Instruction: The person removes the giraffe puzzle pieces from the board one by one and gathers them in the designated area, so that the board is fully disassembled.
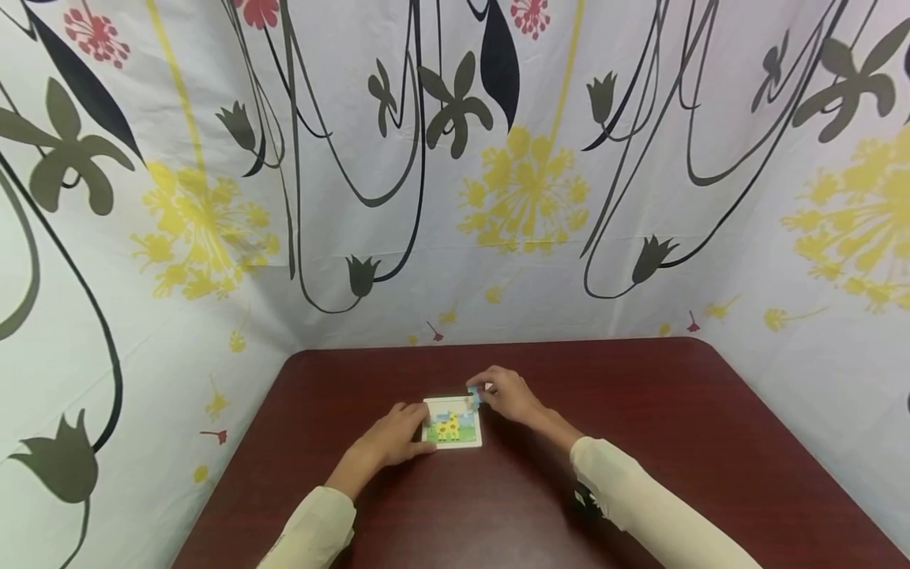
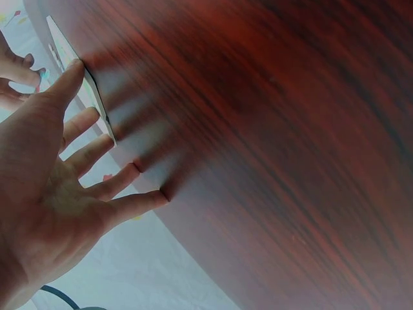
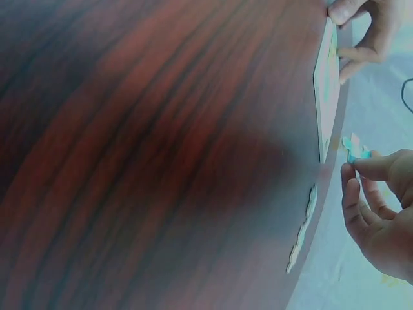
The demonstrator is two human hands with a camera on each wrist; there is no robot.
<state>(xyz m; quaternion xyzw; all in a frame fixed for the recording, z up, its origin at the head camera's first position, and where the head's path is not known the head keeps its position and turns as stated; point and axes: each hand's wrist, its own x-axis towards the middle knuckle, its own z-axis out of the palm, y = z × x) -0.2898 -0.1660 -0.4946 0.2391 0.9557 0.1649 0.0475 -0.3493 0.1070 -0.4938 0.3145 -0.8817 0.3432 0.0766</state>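
A small jigsaw puzzle in a white frame (image 1: 458,445) lies flat on the table, showing a yellow giraffe on green and blue. My left hand (image 1: 393,435) rests at its left side, thumb by the lower left corner. The left wrist view shows those fingers spread and fairly straight, some fingertips at the frame edge (image 2: 97,97), others on the tabletop. Between thumb and fingers, my right hand (image 1: 506,393) pinches a light blue puzzle piece (image 3: 353,150) over the frame's upper right corner. The piece is raised above the table in the right wrist view.
Another thin, wavy-edged puzzle part (image 3: 302,229) lies on the table beside the frame, under the right hand. The dark red wooden table (image 1: 455,514) has rounded far corners. Floral white cloth (image 1: 455,197) hangs behind it and at both sides.
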